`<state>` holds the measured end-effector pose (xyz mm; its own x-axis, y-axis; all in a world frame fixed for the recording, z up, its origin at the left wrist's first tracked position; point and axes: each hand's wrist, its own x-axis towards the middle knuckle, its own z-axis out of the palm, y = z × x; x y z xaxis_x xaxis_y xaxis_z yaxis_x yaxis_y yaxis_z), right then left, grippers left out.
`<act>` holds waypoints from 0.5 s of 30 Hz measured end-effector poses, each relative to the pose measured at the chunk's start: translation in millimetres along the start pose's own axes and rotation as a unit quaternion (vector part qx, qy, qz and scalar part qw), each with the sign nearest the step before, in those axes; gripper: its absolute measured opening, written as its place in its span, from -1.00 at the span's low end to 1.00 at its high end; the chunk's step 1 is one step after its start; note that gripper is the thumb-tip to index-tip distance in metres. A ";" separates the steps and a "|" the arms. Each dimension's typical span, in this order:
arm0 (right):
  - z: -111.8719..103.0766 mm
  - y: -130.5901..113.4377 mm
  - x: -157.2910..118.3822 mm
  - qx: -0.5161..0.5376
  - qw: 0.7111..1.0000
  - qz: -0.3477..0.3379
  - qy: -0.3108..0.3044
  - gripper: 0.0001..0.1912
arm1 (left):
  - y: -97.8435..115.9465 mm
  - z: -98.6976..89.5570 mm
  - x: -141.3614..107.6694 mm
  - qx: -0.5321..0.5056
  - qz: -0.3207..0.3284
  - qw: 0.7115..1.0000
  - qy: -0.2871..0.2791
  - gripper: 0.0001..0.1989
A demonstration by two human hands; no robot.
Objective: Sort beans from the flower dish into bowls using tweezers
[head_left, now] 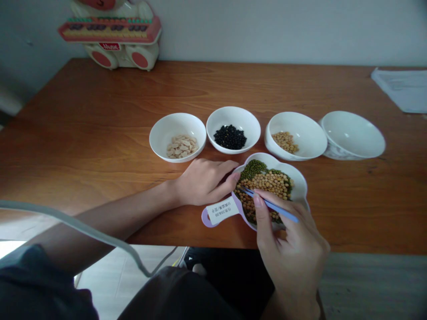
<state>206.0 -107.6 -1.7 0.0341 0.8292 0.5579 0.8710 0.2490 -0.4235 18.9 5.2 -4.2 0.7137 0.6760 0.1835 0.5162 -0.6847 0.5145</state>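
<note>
A white scalloped dish [300, 180] with a labelled purple handle [222, 212] holds yellow soybeans [267, 182] and green mung beans [254, 168]. My left hand [208, 180] grips the dish's left rim between thumb and fingers. My right hand [290, 240] pinches purple tweezers [278, 209], their tips down among the soybeans at the dish's left side; whether a bean is between the tips is too small to tell. Behind the dish stand white bowls: one with pale flat seeds [182, 146], one with black beans [230, 137], and one with soybeans [286, 142].
A fourth white bowl [353, 135] at the right shows nothing inside. A toy keyboard [110, 33] stands at the table's back left, and a white sheet [402, 89] lies at the back right. A grey cable [83, 231] crosses above my left forearm.
</note>
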 end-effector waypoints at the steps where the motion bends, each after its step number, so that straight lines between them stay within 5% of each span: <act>1: -0.5 -0.1 -0.3 0.000 1.000 0.002 0.000 -0.82 | 0.1 -0.1 -0.1 -0.001 -0.001 1.000 -0.001 -0.58; 15: -1.4 3.5 -1.1 0.027 0.999 -0.011 -0.011 -0.81 | -0.4 0.1 -0.8 -0.004 0.000 1.000 -0.003 -0.57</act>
<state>209.6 -108.3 -2.8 0.0037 0.8342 0.5514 0.8431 0.2939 -0.4502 18.2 4.8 -4.6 0.7161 0.6747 0.1786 0.5130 -0.6823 0.5209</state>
